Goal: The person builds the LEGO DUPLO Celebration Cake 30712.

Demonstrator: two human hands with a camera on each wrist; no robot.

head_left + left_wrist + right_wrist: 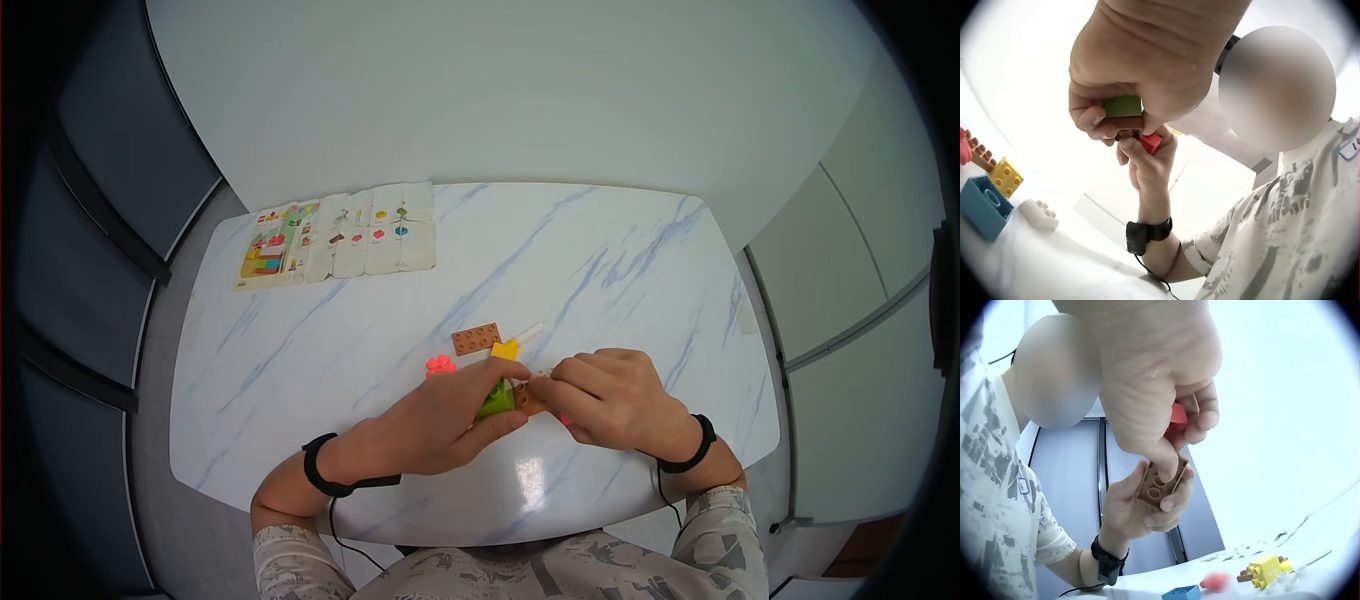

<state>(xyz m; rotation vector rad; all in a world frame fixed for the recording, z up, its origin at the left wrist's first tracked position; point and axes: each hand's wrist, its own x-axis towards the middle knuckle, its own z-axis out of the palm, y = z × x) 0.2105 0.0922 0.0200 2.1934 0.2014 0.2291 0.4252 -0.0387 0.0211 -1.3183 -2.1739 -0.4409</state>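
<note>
My left hand (425, 425) grips a green block (495, 402) joined to a brown piece (528, 398). In the right wrist view the hollow underside of the brown piece (1159, 484) faces the camera, with the left fingers curled round its edges. My right hand (620, 400) pinches a red block, seen as a red patch (1152, 143) in the left wrist view, and its thumb touches the brown piece. The green block (1122, 106) lies under the left palm in that view. Fingers hide much of the red block (1176, 422).
Beyond my hands lie a brown studded plate (476, 339), a yellow block (505, 350) and a coral flower-shaped piece (440, 365). A blue block (986, 206) and a white piece (1039, 214) show in the left wrist view. An instruction sheet (350, 240) lies at the table's back left.
</note>
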